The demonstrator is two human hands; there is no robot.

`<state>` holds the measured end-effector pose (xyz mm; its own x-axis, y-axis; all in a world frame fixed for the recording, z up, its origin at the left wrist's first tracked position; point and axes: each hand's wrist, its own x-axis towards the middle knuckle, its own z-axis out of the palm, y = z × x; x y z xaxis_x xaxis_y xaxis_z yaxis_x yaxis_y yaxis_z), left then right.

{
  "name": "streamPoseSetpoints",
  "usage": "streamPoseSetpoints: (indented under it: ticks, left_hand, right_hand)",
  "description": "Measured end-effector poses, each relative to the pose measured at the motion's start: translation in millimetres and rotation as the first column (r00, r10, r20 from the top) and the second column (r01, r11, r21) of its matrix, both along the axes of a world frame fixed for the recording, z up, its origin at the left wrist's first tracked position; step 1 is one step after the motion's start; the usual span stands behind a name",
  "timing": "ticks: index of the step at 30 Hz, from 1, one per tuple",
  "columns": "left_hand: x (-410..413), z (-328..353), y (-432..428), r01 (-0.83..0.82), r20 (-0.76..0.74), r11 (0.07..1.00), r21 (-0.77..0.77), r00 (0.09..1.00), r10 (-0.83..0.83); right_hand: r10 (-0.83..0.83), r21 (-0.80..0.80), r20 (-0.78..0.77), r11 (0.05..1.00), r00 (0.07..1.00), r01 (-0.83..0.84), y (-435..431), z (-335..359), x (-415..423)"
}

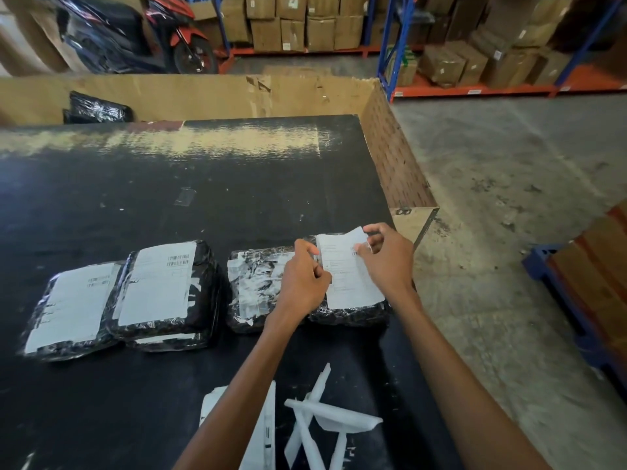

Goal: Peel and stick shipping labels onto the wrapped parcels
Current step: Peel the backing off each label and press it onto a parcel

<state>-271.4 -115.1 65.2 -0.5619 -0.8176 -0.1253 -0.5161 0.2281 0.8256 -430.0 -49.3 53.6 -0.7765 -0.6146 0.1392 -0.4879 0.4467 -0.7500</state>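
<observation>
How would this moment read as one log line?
label: over rightmost parcel | left hand: pinches its edge | right hand: pinches its corner

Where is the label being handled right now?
Head view, right of centre: the label is pinched between the left hand and right hand, over the rightmost parcel near the right edge of the table.

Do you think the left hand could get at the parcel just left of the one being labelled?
Probably yes: the left hand is right above that parcel with nothing between them, though it pinches the label and must let go first.
</observation>
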Motion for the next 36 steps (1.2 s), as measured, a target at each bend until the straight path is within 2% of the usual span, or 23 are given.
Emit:
streamPoseSetpoints:
  ticks: [3, 5, 8, 10, 13, 18, 20, 22, 25, 27, 29, 31, 36]
  left_hand:
    - [-1, 1, 0, 0.047, 0.083, 0.994, -0.100, 0.996, -0.039]
    - [-1, 1, 2, 0.080, 0.181, 0.956, -0.282, 0.983, -0.029]
    - [-5, -2, 5, 0.107, 0.207, 0.836, -0.538, 0.978, 0.007]
    - [-13, -11, 5, 0.157, 0.200, 0.810, -0.565, 0.978, -0.051]
    - [-20, -35, 3, 0.276, 0.291, 0.825, -0.494, 0.946, -0.143]
    - [-19, -54, -2, 0.289, 0.293, 0.831, -0.475, 0.943, -0.160]
    - [-19, -55, 1, 0.237, 0.225, 0.840, -0.487, 0.964, -0.142]
    - [-16, -57, 6, 0.107, 0.111, 0.884, -0.454, 0.992, -0.063]
    - [-10, -59, 15, -0.101, -0.060, 0.970, -0.222, 0.994, 0.090]
    - [-9, -53, 22, -0.121, -0.146, 0.989, -0.082, 0.983, 0.108]
    - [-10, -46, 22, -0.126, -0.203, 0.990, 0.055, 0.970, 0.135]
    - [-15, -45, 15, -0.150, -0.201, 0.978, 0.146, 0.963, 0.178]
    - [-12, -34, 16, -0.146, -0.224, 0.965, 0.217, 0.955, 0.194]
  right_hand:
    - [-0.050, 0.116, -0.202, 0.990, 0.978, 0.074, 1, 1, 7]
    - [-0.080, 0.127, -0.274, 0.985, 0.959, 0.118, 4, 4, 6]
    - [0.064, 0.081, -0.382, 0.996, 0.922, -0.035, 6, 1, 1]
    - [0.259, 0.196, -0.361, 0.960, 0.896, -0.199, 6, -9, -4]
    - [0.424, 0.385, -0.228, 0.866, 0.877, -0.319, 8, -29, -9]
    - [0.440, 0.408, -0.234, 0.854, 0.867, -0.323, 6, -32, -12]
    - [0.380, 0.356, -0.231, 0.890, 0.895, -0.286, 11, -30, -8]
    - [0.252, 0.261, -0.183, 0.944, 0.950, -0.200, 18, -28, -3]
    - [0.090, 0.115, 0.052, 0.989, 0.995, -0.095, 27, -27, 1]
    - [0.060, -0.016, 0.258, 0.998, 0.964, -0.058, 30, -28, -1]
    - [0.086, -0.084, 0.377, 0.995, 0.922, -0.058, 35, -28, -1]
    - [0.103, -0.081, 0.420, 0.994, 0.902, -0.076, 36, -28, 1]
    - [0.094, -0.094, 0.434, 0.994, 0.896, -0.058, 40, -12, 10]
